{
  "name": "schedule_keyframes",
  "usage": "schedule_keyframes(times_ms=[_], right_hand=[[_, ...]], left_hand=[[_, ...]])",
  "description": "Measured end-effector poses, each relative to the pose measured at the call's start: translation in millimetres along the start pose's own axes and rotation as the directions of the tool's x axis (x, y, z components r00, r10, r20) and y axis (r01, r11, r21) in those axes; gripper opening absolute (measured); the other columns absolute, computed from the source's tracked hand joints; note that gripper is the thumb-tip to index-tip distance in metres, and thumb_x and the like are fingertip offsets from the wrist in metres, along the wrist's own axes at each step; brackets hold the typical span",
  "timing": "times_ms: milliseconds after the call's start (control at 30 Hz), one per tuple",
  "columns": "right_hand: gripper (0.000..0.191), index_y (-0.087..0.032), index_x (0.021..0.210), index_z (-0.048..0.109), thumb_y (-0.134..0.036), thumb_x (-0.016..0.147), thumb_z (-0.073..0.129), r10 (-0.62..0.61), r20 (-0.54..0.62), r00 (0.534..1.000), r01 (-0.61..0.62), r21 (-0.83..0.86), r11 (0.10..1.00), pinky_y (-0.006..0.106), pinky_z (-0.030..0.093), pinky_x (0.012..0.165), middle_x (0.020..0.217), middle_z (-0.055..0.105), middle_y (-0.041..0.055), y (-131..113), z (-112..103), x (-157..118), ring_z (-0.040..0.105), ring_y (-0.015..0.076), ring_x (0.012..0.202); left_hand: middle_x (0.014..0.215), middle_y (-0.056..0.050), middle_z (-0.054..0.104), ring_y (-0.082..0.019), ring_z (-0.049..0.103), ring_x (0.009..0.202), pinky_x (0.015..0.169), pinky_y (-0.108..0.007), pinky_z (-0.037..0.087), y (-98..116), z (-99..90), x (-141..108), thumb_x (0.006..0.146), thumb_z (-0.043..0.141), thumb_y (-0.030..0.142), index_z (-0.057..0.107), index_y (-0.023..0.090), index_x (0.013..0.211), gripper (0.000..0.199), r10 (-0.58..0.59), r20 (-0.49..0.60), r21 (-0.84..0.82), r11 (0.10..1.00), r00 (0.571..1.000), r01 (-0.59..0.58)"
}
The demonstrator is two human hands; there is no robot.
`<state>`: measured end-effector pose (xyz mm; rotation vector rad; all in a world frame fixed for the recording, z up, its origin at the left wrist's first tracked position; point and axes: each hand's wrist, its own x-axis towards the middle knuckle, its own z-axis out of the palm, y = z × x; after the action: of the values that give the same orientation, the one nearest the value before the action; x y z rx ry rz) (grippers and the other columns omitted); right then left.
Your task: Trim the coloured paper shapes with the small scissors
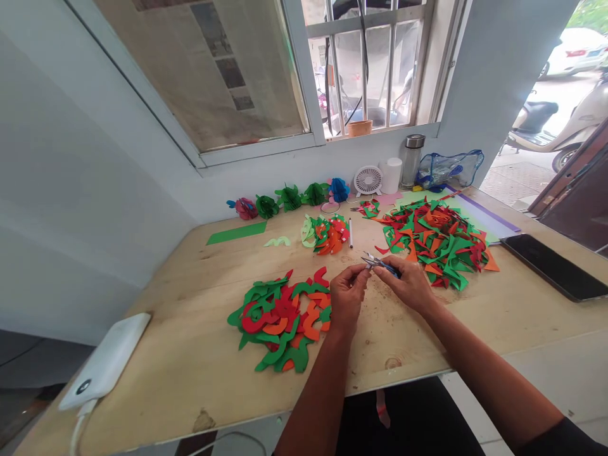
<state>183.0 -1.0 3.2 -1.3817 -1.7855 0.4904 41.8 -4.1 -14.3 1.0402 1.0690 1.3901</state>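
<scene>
Blue-handled snips [389,268] in the right hand [412,282], metal tips at the left fingertips.
Right fingers wrap the handles; left hand [348,296] pinched narrow, contents too small to tell. Curved paper cutouts [280,316] lie left of the fingers, paper scraps [434,244] right.

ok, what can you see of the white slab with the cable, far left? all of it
The white slab is flat, with rounded corners and a smooth, plastic-looking shell. A dark oval mark sits near its closer end, where a white cable connects. It lies flat and slanted along the left edge of the wooden table. Neither hand touches it. Whether it's powered, I can't tell.
</scene>
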Motion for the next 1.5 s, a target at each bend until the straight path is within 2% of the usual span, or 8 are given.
schedule_keyframes(times_ms=[133,400,733,933,1133,1333,1500], right_hand=[[0.041,-0.016,0.078,0.066,-0.052,0.085,0.047,0.004,-0.015,1.0,-0.004,0.007,1.0,0.023,0.032,0.051,0.06,0.053,0.0001,-1,-1,0,0.044,0.0119,0.056],[0.038,-0.016,0.08,0.065,-0.049,0.085,0.047,0.003,0.05,0.999,-0.005,0.026,1.0,0.022,0.031,0.051,0.059,0.051,-0.0011,-2,-1,0,0.042,0.0114,0.056],[0.037,-0.016,0.079,0.064,-0.049,0.085,0.047,-0.031,0.084,0.996,0.028,0.031,0.999,0.022,0.032,0.051,0.06,0.051,-0.0008,1,0,0,0.042,0.0114,0.056],[0.037,-0.016,0.081,0.065,-0.049,0.084,0.048,-0.023,0.098,0.995,0.02,0.039,0.999,0.023,0.033,0.053,0.062,0.054,-0.0002,2,0,0,0.044,0.012,0.057],[0.038,-0.017,0.081,0.065,-0.05,0.086,0.047,-0.072,0.107,0.992,0.068,0.035,0.997,0.023,0.034,0.055,0.066,0.058,0.0015,2,-1,0,0.046,0.0126,0.059],[0.037,-0.016,0.082,0.067,-0.047,0.086,0.048,-0.073,0.079,0.994,0.069,0.054,0.996,0.023,0.034,0.055,0.065,0.058,0.0014,0,-1,0,0.046,0.0121,0.058],[0.037,-0.016,0.079,0.067,-0.048,0.085,0.049,-0.07,0.02,0.997,0.07,0.005,0.998,0.022,0.032,0.052,0.058,0.053,-0.0007,-2,-1,-1,0.044,0.0106,0.053]], left_hand=[[0.059,0.002,0.056,-0.004,0.037,0.043,0.039,-0.017,0.029,2,0.5,0,0.066,0.071,0.043,0.07,0.013,0.083,0.034,-0.001,-0.036,-0.038,0.999,0.999,0.0],[0.06,0.001,0.057,-0.004,0.039,0.045,0.041,-0.018,0.031,7,2.1,0,0.066,0.071,0.039,0.07,0.013,0.081,0.03,-0.002,-0.025,-0.101,0.995,1.0,0.0],[0.05,0.004,0.047,-0.005,0.037,0.044,0.041,-0.018,0.028,11,2.6,-3,0.069,0.069,0.041,0.072,0.014,0.082,0.03,0.023,0.0,0.021,1.0,1.0,-0.023],[0.051,0.003,0.048,-0.006,0.038,0.046,0.042,-0.018,0.027,12,2.6,-4,0.072,0.067,0.037,0.072,0.015,0.08,0.024,0.047,0.007,0.081,0.996,0.999,-0.048],[0.051,0.004,0.047,-0.006,0.036,0.046,0.043,-0.019,0.028,11,2.3,-4,0.072,0.066,0.035,0.072,0.015,0.08,0.023,0.044,0.008,0.082,0.996,0.999,-0.045],[0.053,0.004,0.048,-0.006,0.037,0.047,0.044,-0.018,0.028,7,1.6,-3,0.075,0.064,0.034,0.072,0.014,0.083,0.023,0.068,0.02,0.083,0.994,0.997,-0.07],[0.053,0.004,0.048,-0.005,0.036,0.046,0.043,-0.018,0.028,3,1.0,-2,0.074,0.066,0.037,0.072,0.014,0.086,0.026,0.067,0.023,0.067,0.995,0.997,-0.069]])
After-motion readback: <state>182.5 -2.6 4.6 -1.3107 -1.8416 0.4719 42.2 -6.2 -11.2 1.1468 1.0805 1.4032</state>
